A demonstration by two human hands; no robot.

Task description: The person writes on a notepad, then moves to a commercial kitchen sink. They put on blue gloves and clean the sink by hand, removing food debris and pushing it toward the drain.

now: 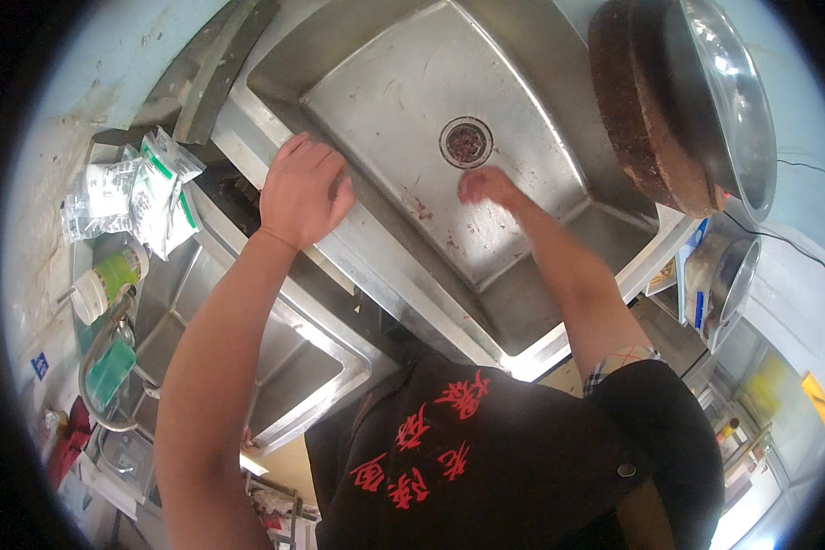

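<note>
A deep stainless steel sink basin [412,103] lies before me, with reddish-brown residue spots on its floor. Its round drain strainer [466,142] is filled with dark reddish bits. My right hand [485,185] is inside the basin, just beside the drain; it is blurred, and whether it holds anything cannot be made out. My left hand [306,189] rests on the basin's left rim with its fingers curled over the edge, gripping the rim.
At the left is a second steel sink [302,344] with a curved faucet [89,385], a green-labelled tub [113,282] and white plastic packets [155,199]. Upper right, a thick round wooden chopping block [615,103] stands on edge against a large metal bowl [735,103].
</note>
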